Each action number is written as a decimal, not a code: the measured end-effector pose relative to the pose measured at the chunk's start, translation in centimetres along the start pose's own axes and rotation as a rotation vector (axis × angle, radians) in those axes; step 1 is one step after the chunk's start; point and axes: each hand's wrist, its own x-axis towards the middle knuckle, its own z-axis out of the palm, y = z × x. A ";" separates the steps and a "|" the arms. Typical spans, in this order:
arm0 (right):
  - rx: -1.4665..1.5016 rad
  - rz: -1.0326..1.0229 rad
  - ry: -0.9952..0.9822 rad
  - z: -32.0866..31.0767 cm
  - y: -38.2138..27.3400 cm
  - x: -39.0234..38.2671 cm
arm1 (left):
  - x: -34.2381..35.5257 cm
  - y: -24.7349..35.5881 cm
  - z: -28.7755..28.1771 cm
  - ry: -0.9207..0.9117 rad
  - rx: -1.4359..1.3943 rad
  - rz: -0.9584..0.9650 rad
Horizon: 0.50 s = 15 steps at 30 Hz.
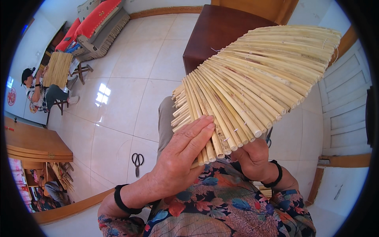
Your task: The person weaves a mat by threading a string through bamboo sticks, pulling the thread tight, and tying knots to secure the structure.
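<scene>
A mat of pale yellow reed stalks (pixel 256 81), tied side by side with thin thread, spreads from my lap up to the right. Its near end bends over, and more stalk ends show beneath it on the left. My left hand (pixel 179 148) grips that near end, fingers laid across the top of the stalks and thumb underneath. Under the mat's lower edge, my right hand (pixel 254 158) is curled against the stalks, its fingertips hidden by them. Loose thread ends hang at the mat's far right edge.
Black-handled scissors (pixel 137 164) lie on the tiled floor to my left. A dark red-brown table (pixel 209 31) stands beyond the mat. At the far left, another person (pixel 37 89) sits on a stool holding a similar mat (pixel 58 69). A wooden door (pixel 37 142) stands nearer, below that person.
</scene>
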 end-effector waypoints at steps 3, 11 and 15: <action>0.008 0.015 -0.005 0.0 0.0 0.0 | 0.0 -0.1 0.1 0.010 0.012 0.017; 0.035 0.019 -0.023 0.2 0.2 0.2 | 0.0 -0.3 -0.2 -0.012 0.029 0.040; 0.151 0.125 -0.021 0.5 -0.4 0.5 | 0.0 -0.3 -0.4 -0.018 0.045 0.036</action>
